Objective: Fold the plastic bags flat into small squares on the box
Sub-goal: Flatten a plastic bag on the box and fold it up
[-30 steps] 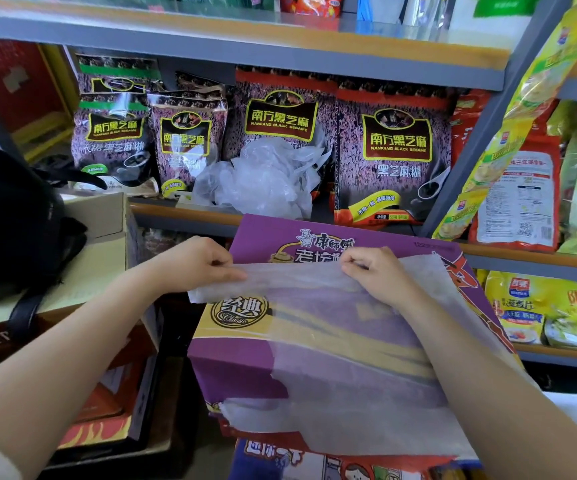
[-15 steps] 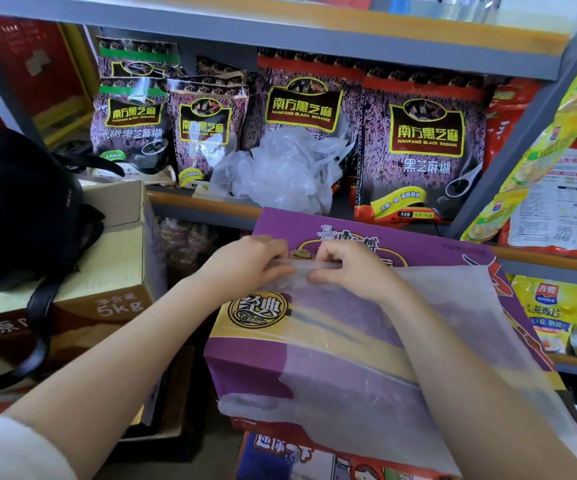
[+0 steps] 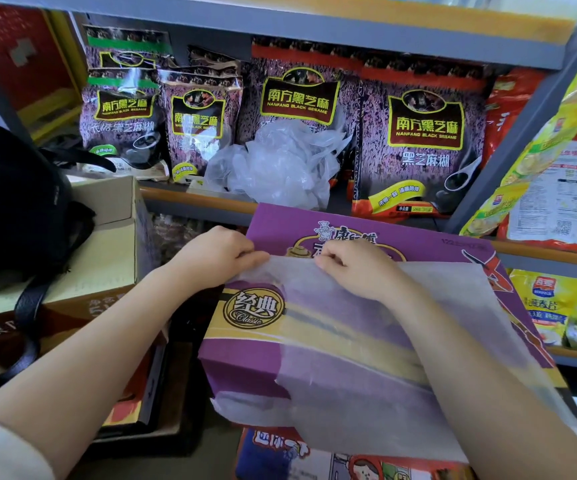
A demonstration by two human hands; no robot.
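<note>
The thin, translucent white plastic bag (image 3: 366, 358) lies spread flat on the purple and yellow printed cardboard box (image 3: 280, 230) at centre frame, its long axis running from the upper middle down toward the lower right. Both hands work its far edge: the left hand (image 3: 217, 258) and right hand (image 3: 356, 268) each pinch that upper edge, close together, left of the bag's middle. The film looks slippery and limp. A crumpled heap of clear plastic bags (image 3: 280, 164) waits on the grey metal shelf (image 3: 190, 202) above.
</note>
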